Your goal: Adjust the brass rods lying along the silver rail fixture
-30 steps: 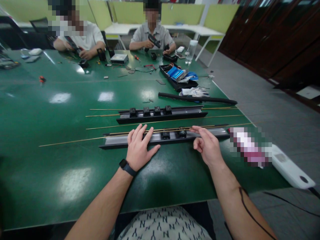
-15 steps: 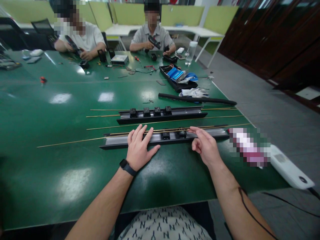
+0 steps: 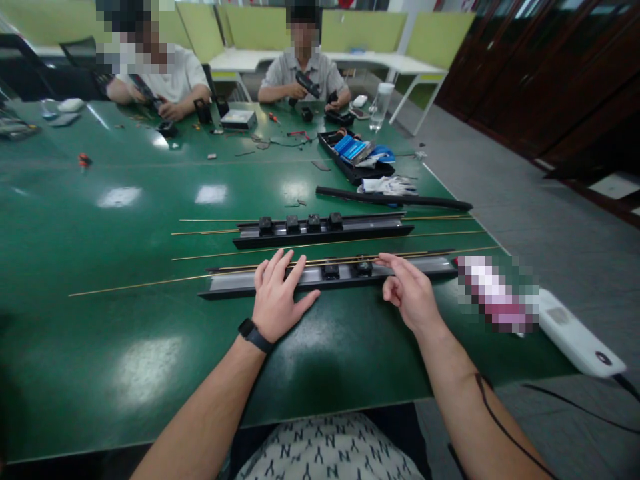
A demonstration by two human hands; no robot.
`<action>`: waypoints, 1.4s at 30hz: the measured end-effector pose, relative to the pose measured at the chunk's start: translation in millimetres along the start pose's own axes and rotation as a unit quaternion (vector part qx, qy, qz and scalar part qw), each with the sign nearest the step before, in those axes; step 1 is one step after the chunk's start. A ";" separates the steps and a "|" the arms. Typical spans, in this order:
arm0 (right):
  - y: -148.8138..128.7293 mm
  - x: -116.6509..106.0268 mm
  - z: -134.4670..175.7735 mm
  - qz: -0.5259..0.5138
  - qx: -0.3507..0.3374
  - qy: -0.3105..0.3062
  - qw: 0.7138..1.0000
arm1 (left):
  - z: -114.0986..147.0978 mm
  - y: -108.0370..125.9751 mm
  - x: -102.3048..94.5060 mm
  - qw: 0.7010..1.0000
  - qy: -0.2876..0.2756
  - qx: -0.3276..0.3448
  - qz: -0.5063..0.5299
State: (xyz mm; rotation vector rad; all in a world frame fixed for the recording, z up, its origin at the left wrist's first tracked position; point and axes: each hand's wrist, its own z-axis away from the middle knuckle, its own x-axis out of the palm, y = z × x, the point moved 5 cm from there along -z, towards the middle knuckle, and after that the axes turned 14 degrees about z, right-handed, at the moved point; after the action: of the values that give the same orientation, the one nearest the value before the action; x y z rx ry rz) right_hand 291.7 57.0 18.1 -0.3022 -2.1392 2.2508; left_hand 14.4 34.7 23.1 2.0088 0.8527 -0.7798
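Note:
A black-edged channel rail (image 3: 230,282) with a grey inner face lies before me, with black square blocks (image 3: 331,269) set in it. Thin brass-coloured rods (image 3: 135,285) run along its far edge, and one sticks out well past the left end. My left hand (image 3: 281,293) rests across the rail with fingers spread and laid over the rods, covering part of the channel. At the right-hand block, my right hand (image 3: 411,291) touches the rods with outstretched fingertips, its other fingers bent. Neither hand is closed around anything.
Behind lies a second channel rail (image 3: 325,236) with several blocks and more rods. Farther back are a black foam tube (image 3: 395,199), white gloves (image 3: 387,186) and a black tray (image 3: 357,175). A white power device (image 3: 580,333) sits at the right edge. Two people work across the table.
The long rod has slid slightly to the left, its left end now farther out. Both hands hold nearly the same pose and place.

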 end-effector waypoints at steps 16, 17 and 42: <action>1.3 -0.8 -0.3 -0.004 0.000 0.004 1.000 | -0.5 0.4 -0.3 1.000 0.002 -0.001 -0.003; 1.0 -0.3 0.1 -0.005 0.001 0.001 1.000 | -0.5 0.6 -0.4 1.000 0.001 -0.001 -0.003; 0.4 0.7 -0.1 -0.017 -0.005 -0.005 1.000 | 0.0 0.2 0.5 1.000 0.002 0.005 -0.012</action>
State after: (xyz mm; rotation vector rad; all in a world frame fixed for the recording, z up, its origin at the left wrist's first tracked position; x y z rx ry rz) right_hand 291.1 57.2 17.6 -0.2533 -2.1447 2.2294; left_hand 14.8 34.8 22.9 2.0130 0.8780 -0.7935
